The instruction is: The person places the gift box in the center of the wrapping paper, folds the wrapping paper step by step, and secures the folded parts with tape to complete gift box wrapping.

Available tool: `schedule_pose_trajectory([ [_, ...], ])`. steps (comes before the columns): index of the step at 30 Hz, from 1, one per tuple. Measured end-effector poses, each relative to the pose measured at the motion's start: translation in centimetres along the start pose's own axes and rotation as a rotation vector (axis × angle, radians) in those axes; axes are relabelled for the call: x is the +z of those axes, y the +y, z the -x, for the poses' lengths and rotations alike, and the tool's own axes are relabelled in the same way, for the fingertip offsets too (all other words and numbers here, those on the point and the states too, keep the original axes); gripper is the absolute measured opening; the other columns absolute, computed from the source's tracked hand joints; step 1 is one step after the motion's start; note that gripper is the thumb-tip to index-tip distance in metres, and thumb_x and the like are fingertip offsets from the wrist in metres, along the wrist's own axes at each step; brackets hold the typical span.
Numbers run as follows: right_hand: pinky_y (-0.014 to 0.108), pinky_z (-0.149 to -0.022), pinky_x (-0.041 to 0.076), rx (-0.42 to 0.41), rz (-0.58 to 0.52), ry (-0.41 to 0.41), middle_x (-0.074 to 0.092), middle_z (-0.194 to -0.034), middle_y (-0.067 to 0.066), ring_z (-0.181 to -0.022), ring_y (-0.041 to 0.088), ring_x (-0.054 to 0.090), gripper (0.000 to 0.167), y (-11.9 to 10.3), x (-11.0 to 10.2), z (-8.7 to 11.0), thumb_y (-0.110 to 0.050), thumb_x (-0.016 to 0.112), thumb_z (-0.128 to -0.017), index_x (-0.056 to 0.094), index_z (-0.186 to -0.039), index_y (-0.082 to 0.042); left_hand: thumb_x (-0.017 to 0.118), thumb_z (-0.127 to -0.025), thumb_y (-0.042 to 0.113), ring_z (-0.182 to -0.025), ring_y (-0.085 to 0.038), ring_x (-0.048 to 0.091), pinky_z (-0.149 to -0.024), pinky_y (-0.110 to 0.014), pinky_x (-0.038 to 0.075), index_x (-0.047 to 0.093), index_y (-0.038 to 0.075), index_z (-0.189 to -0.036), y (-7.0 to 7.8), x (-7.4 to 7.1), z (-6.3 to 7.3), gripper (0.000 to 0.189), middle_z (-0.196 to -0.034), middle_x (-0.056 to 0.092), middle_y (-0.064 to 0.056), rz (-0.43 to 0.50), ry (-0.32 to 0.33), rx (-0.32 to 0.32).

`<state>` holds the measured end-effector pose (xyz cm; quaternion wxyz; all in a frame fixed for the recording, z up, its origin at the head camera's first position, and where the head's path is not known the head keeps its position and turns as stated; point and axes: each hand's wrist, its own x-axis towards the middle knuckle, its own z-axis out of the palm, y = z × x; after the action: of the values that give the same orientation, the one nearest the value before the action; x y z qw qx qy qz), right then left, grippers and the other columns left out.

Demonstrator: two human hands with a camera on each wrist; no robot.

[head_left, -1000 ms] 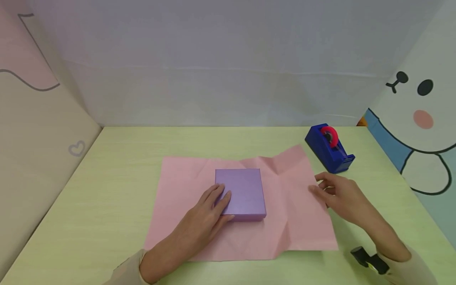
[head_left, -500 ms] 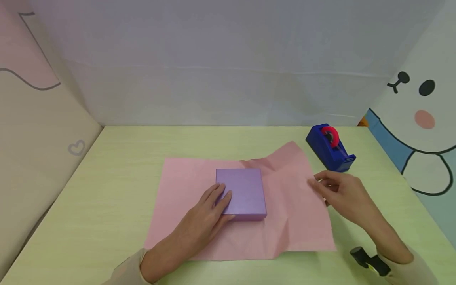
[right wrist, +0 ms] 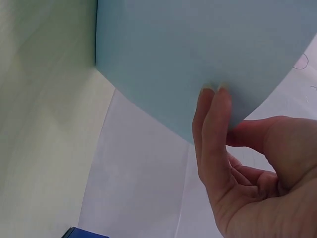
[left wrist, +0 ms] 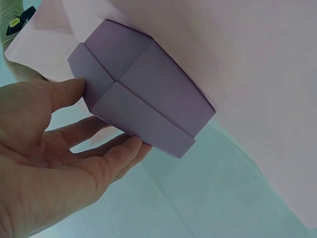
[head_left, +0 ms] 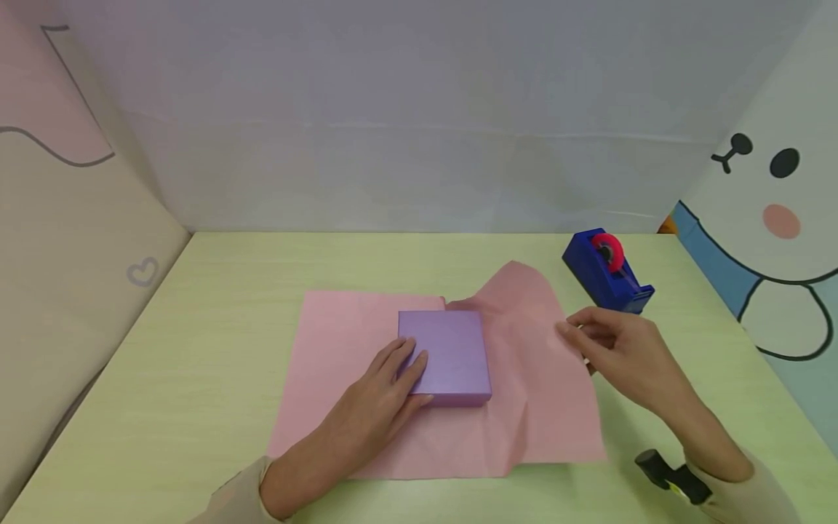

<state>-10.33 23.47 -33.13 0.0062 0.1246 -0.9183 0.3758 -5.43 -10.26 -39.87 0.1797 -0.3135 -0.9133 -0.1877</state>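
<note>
A purple lidded box (head_left: 452,353) sits on a crinkled sheet of pink paper (head_left: 347,327). My left hand (head_left: 366,400) rests on the box's near left corner, fingers spread over the top and thumb along the front side. The left wrist view has the thumb (left wrist: 69,93) touching the box (left wrist: 148,89) near the lid seam. My right hand (head_left: 622,349) pinches the paper's right edge between thumb and fingers and holds it raised. From the right wrist, the lifted paper (right wrist: 173,59) looks bluish, with two fingertips against its face and the thumb behind its edge.
Behind my right hand, a blue tape dispenser (head_left: 605,273) with a red-cored roll stands on the pale green table (head_left: 216,364). A white backdrop (head_left: 419,175) rises at the table's far edge, with printed panels at both sides.
My right hand has moved slightly left and up, drawing the paper's right edge toward the box. The paper's far right corner curls higher and further left. My left hand and the box stay put.
</note>
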Motion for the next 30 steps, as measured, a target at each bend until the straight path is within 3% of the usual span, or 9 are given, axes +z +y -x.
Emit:
schedule_pose_trajectory([
  [30, 0.035, -0.057, 0.058, -0.045, -0.24, -0.052, 0.068, -0.071, 0.004, -0.059, 0.02, 0.069, 0.021, -4.0, 2.7, -1.6, -0.029, 0.069, -0.101, 0.072, -0.097, -0.009, 0.078, -0.093, 0.023, -0.132, -0.042, 0.052, -0.1, -0.044, 0.052, 0.064, -0.005, -0.131, 0.0, -0.2, 0.0, 0.05, -0.136, 0.057, -0.029, 0.008, 0.012, 0.01],
])
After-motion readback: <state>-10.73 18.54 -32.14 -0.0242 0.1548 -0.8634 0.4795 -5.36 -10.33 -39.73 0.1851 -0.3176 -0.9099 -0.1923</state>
